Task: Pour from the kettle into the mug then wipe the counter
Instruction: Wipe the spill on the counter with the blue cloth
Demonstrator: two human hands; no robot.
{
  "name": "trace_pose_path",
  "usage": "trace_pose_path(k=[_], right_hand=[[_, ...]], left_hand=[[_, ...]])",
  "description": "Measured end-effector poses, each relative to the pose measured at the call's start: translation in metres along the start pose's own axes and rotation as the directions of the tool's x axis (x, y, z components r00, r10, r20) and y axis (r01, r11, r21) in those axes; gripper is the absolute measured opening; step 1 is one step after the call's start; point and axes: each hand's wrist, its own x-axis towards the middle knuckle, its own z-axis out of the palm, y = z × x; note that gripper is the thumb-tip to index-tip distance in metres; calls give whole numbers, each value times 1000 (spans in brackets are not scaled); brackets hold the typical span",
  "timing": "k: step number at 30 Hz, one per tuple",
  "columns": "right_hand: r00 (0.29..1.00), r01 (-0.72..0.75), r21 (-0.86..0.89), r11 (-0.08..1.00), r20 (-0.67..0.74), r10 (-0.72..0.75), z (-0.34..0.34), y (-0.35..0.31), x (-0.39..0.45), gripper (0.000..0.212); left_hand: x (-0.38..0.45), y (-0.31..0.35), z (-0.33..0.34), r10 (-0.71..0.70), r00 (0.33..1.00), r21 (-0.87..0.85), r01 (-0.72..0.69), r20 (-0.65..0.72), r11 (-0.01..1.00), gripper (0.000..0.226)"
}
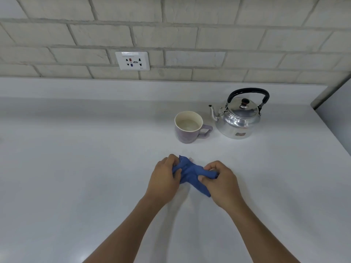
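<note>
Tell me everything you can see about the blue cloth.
The blue cloth is small, soft and bunched up, with one corner trailing toward the person. It sits low over the white counter, in front of the mug and kettle. The left hand and right hand each grip an end.

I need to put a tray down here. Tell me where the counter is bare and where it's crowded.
Bare: the wide counter left of the mug, running from the wall socket to the near edge. Also bare: the near right strip, below the kettle. Crowded: mug and kettle at back right, and the centre, where the left hand and right hand bunch the blue cloth.
</note>
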Motion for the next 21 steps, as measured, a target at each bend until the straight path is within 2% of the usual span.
trace_pose_path(k=[4,7,11,15,19,21], right_hand=[[999,14,141,990,27,-18,8,-21,9,22],[998,20,187,982,58,-31,23,-39,16,25],[989,53,184,981,126,-77,56,-63,21,39],[971,113,184,976,188,-148,91,-78,21,42],[961,169,103,980,204,-187,117,-74,25,36],[956,180,1,984,235,-175,127,-69,27,35]], left_hand=[[-7,-8,-14,-200,971,-299,152,-134,942,11],[-4,-25,-40,-278,933,-379,177,-230,908,12],[2,-54,-86,-333,879,-383,194,-341,903,17],[3,-84,-121,-371,831,-333,241,-415,912,21],[-4,-106,-134,-400,804,-254,316,-440,914,29],[-8,-114,-133,-395,812,-198,342,-430,919,33]])
